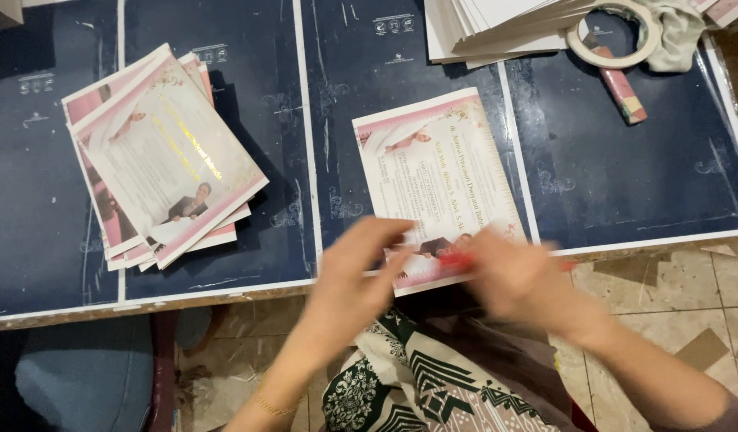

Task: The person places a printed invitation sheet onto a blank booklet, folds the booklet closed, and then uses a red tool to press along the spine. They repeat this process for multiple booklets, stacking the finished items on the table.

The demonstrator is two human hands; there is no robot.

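Head view: pink-and-white printed card (438, 180) flat at near edge of dark blue surface (625, 184) for reach. Left hand (355, 272) pins near edge, fingers extended; right hand (519, 276) grasps small red object (458, 259), blurred.

Dark blue table (625, 184) with card stack (161, 156), single card (437, 172), white sheets (497, 28), tape ring (617, 36).

A stack of pink cards (163, 156) is lying far left; white sheets (497, 28), a tape ring (614, 35) and a cloth (678, 32) are sitting far right.
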